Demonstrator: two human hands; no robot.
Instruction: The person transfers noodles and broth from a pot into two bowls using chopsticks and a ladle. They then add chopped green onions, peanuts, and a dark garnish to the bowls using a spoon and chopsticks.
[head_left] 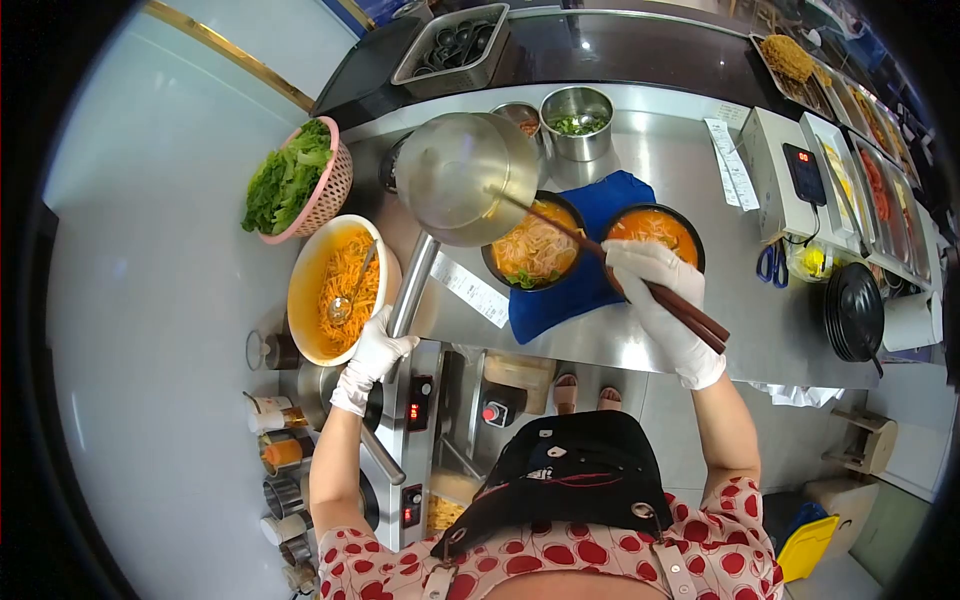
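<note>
Over the near-left black bowl (535, 250) of noodles in orange broth I see the steel pot (465, 178) tipped, its mouth toward the bowl's left rim; its long handle (410, 285) runs back and down toward me, and my left hand (375, 350), gloved in white, is closed around that handle's near end; my right hand (660, 290), gloved too, is closed on a pair of dark chopsticks (600, 250) whose tips reach leftward across the bowl to the pot's lip; so the pot's long axis lies near-to-far from the left hand, while the chopsticks cross it from the right, and the right hand is the nearer to the bowl. Just right of it a second bowl (655, 228) of orange broth sits partly behind that hand; both rest on a blue cloth (560, 300) on the steel surface (760, 330); a paper slip (470, 290) lies left of the cloth. Farther left, a cream bowl (310, 290) holds orange shreds and a spoon; beyond it is a pink basket (335, 190) of greens.
</note>
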